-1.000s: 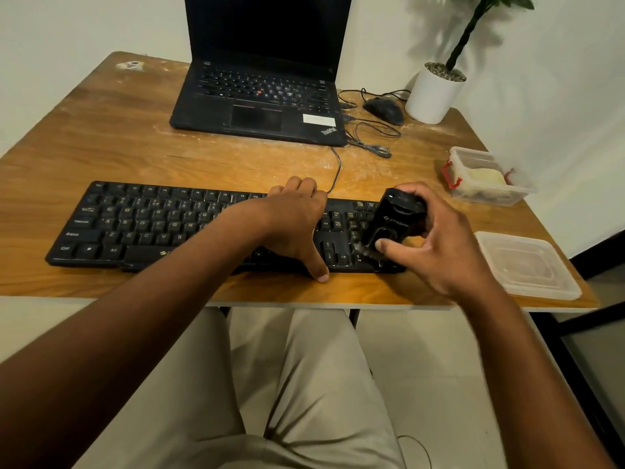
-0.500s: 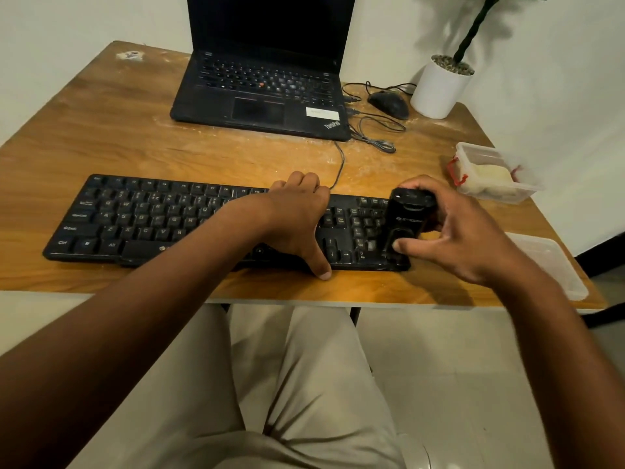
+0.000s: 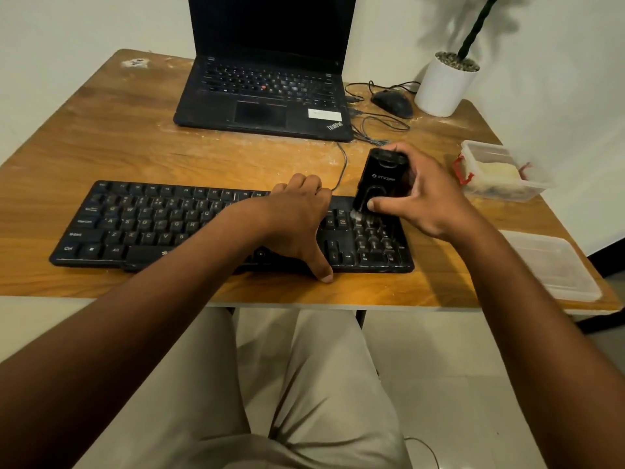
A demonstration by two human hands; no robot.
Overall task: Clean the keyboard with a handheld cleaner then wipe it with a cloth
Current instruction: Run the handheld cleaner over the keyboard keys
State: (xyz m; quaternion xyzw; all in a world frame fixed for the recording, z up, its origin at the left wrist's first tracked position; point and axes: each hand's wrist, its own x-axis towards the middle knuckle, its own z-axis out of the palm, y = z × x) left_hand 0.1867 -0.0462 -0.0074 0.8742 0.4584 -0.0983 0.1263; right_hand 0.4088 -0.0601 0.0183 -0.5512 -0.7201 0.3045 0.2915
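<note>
While the right hand (image 3: 426, 201) has the handheld cleaner (image 3: 380, 179) wrapped up w/ thumb on the front and fingers round the back, its nozzle end is down on the keys at the far right part of the keyboard (image 3: 162, 228), just above the numpad. The keyboard lies along the near edge of the surface (image 3: 101, 143), kinda parallel to it. The left hand (image 3: 297, 228) isn't gripping anything, it's flat and spread on the keys right of centre, thumb hooked over the front lip onto the wood, basically pinning the board.

So imo we're in the vacuum/brush stage, only the right end being worked, cloth step not started. No cloth in view that I can make out tbh.

Stuff that could go sideways:
- cleaner is tilted, so pushing hard could pop a keycap or just shove crumbs btwn the keys instead of lifting them
- if the left hand lets up, the board prob slides toward the near edge, not much room there
- the keyboard's cable (image 3: 343, 164) runs off the back right next to the cleaner, easy to snag
- open plastic tub (image 3: 500, 170) by the right edge and its lid (image 3: 554, 265) at the near right corner are both in elbow range, a wide sweep could knock them off
</note>
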